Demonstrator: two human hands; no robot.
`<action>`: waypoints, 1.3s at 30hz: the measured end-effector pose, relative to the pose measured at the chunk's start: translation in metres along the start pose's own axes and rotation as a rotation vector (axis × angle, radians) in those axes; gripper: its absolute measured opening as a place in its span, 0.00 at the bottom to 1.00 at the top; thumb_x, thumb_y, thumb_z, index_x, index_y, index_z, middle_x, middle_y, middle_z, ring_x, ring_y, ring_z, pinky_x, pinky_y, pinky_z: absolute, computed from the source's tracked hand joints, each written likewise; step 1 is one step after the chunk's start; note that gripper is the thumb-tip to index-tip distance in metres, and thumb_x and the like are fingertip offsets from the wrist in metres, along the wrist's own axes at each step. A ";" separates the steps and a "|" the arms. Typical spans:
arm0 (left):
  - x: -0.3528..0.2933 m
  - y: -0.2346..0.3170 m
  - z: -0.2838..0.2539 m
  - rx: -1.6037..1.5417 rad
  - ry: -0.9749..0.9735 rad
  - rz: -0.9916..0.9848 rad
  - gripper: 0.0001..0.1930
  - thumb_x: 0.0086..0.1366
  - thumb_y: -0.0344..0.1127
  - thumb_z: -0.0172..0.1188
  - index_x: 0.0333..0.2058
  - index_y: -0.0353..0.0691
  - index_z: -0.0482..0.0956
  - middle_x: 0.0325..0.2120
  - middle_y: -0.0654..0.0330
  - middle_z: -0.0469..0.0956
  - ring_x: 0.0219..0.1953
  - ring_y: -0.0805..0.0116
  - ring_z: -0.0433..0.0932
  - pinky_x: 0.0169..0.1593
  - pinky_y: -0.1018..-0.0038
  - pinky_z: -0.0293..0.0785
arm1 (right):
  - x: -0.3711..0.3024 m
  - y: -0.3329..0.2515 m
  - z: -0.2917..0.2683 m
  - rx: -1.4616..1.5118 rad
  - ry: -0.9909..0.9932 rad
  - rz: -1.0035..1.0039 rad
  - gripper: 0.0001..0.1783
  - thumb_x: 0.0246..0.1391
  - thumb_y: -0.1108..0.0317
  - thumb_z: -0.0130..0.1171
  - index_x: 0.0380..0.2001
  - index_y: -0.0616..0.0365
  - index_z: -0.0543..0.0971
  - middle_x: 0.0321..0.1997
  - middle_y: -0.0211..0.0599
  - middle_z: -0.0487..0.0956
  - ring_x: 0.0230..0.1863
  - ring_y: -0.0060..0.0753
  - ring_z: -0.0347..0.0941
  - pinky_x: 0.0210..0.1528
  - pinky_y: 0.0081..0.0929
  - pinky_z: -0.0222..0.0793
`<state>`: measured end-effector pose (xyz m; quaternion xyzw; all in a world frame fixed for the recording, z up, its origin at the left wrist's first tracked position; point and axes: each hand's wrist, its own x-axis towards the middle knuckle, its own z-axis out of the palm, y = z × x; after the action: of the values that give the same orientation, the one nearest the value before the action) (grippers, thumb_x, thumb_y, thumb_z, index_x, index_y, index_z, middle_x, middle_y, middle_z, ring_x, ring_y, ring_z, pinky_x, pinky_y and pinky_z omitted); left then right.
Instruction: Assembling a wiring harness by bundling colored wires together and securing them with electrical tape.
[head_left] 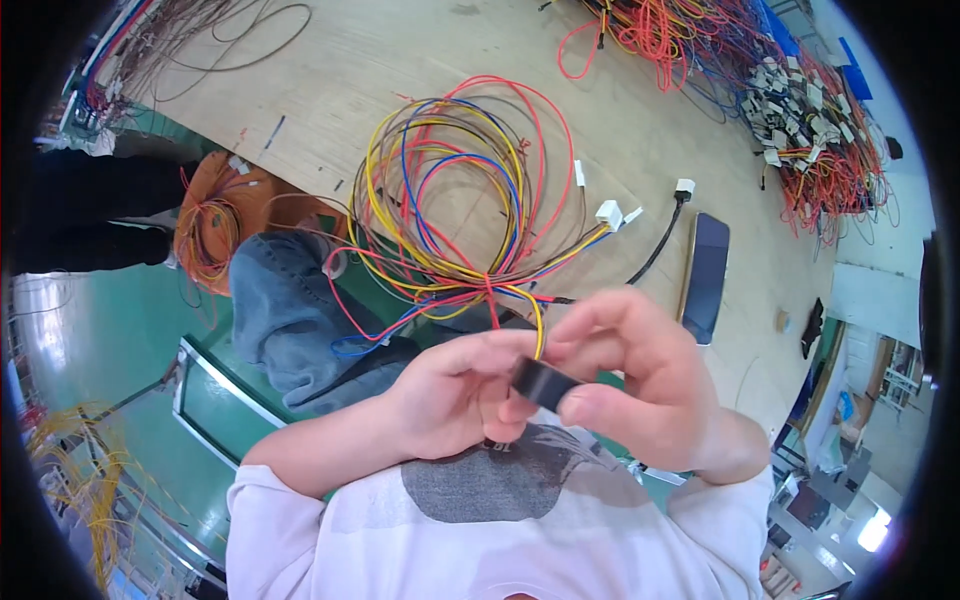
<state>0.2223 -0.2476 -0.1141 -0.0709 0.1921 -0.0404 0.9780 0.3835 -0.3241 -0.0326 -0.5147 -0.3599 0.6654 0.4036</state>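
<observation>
A loosely coiled wire harness (380,215) of yellow, red, blue and brown wires lies on the table, its strands gathered near the front edge. Yellow wires run from the gathered spot down between my hands. My left hand (450,392) is closed at the end of these wires, its fingertips partly hidden. A black roll (543,384), which looks like electrical tape, sits between both hands. My right hand (645,385) has its thumb against the roll, with the fingers curled above. A white connector (609,214) ends one branch of the harness. A black cable (655,240) with a white plug lies to its right.
A phone (706,280) lies at right on the wooden table (640,130). Piles of wires with white connectors (805,115) fill the far right. At left are an orange stool (235,195) holding coiled wires, a person's dark-clothed legs (105,210) and a metal frame (190,400).
</observation>
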 end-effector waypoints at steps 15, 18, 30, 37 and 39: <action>0.013 0.009 0.016 1.153 0.289 0.530 0.06 0.58 0.28 0.55 0.32 0.33 0.76 0.27 0.64 0.68 0.23 0.80 0.68 0.29 0.84 0.67 | -0.002 0.039 -0.011 -0.040 0.194 0.288 0.13 0.51 0.73 0.49 0.42 0.60 0.73 0.22 0.27 0.73 0.22 0.13 0.68 0.25 0.16 0.63; 0.011 0.007 0.018 1.368 0.330 0.649 0.04 0.56 0.27 0.57 0.30 0.32 0.75 0.25 0.61 0.70 0.24 0.77 0.70 0.28 0.82 0.68 | -0.001 0.039 -0.012 -0.032 0.163 0.224 0.10 0.52 0.73 0.48 0.37 0.61 0.75 0.21 0.26 0.72 0.22 0.12 0.66 0.24 0.15 0.61; 0.003 0.026 0.025 1.141 0.086 0.007 0.13 0.64 0.36 0.48 0.20 0.40 0.66 0.15 0.72 0.60 0.18 0.85 0.58 0.21 0.82 0.54 | -0.008 0.037 -0.032 -0.073 -0.063 0.189 0.07 0.49 0.68 0.57 0.24 0.59 0.75 0.18 0.26 0.72 0.20 0.15 0.64 0.23 0.18 0.60; 0.003 0.070 0.060 2.210 0.029 0.289 0.13 0.55 0.36 0.57 0.23 0.32 0.68 0.19 0.51 0.69 0.26 0.50 0.70 0.29 0.65 0.66 | -0.086 0.066 -0.145 -0.634 1.237 -0.018 0.05 0.50 0.70 0.53 0.27 0.59 0.76 0.19 0.31 0.72 0.19 0.19 0.66 0.22 0.19 0.63; 0.000 0.081 0.081 2.512 0.089 0.348 0.10 0.56 0.35 0.55 0.23 0.34 0.69 0.21 0.54 0.69 0.27 0.55 0.71 0.30 0.66 0.68 | -0.087 0.087 -0.187 -0.839 1.376 0.007 0.06 0.51 0.68 0.53 0.30 0.58 0.77 0.19 0.35 0.73 0.19 0.23 0.68 0.23 0.23 0.64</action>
<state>0.2572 -0.1572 -0.0524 0.9297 0.0610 -0.0680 0.3568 0.5634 -0.4274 -0.1157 -0.9190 -0.2487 0.0099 0.3059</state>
